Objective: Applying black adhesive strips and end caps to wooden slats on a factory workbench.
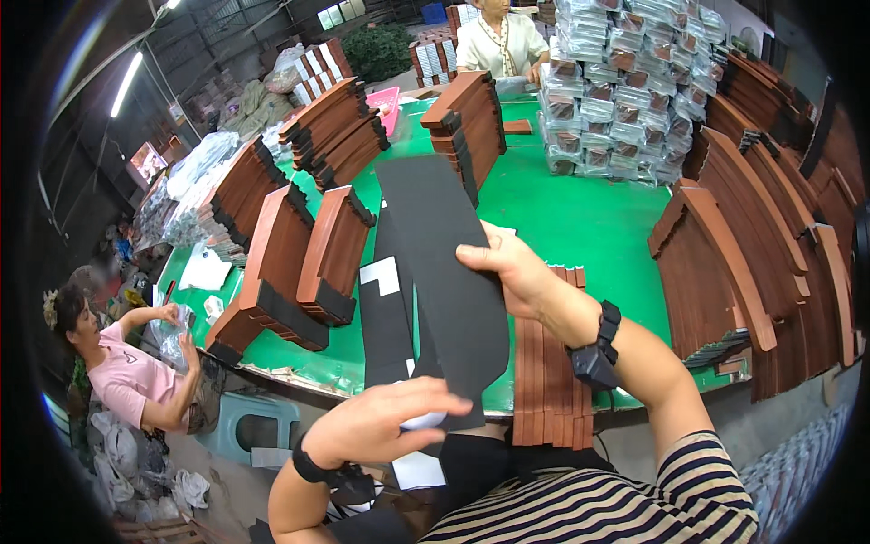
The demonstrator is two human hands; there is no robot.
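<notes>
A long black sheet (pixel 444 281), card-like with cut corners at its lower end, is tilted over the table in front of me. My right hand (pixel 509 272) grips its right edge, the thumb on top and the other fingers hidden beneath. At the sheet's lower end, my left hand (pixel 390 422) has its fingers stretched out, the fingertips slightly blurred over the black surface. Under the held sheet lie more black sheets (pixel 385 317) with white patches. A row of reddish-brown strips (pixel 551 381) lies beside them, near my right forearm.
Stacks of brown, black-ended pieces (pixel 340 249) stand left on the green table (pixel 589 218). Plastic-wrapped packs (pixel 616 100) pile up at the back, and curved brown stacks (pixel 707 272) stand right. One person (pixel 149 372) handles clear plastic at left by a stool (pixel 249 422); another (pixel 498 41) is opposite.
</notes>
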